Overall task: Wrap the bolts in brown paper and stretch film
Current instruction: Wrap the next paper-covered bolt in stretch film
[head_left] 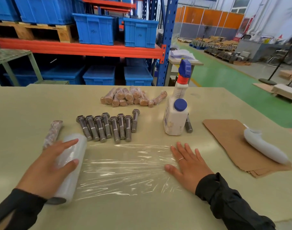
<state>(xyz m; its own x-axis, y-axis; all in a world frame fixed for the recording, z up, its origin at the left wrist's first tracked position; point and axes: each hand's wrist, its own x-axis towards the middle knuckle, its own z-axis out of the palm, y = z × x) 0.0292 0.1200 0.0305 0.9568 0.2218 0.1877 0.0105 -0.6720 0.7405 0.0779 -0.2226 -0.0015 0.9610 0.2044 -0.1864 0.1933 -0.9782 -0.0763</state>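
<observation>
A sheet of stretch film (125,168) lies unrolled flat on the table, running from the roll (70,170) at the left. My left hand (50,166) rests on the roll, its thumb and fingers laid over it. My right hand (190,165) presses flat on the film's right end with straight, spread fingers. Several bare steel bolts (108,127) lie in a row just behind the film. One wrapped bolt (52,133) lies beside the roll at the left. A pile of wrapped bolts (132,97) sits farther back. Brown paper sheets (233,143) are stacked at the right.
A white handheld tool (264,146) lies on the brown paper. A spray bottle (181,83) and a white blue-capped bottle (175,118) stand right of the bolts, with one more bolt (188,124) behind them. Blue crates (95,30) fill racks behind the table.
</observation>
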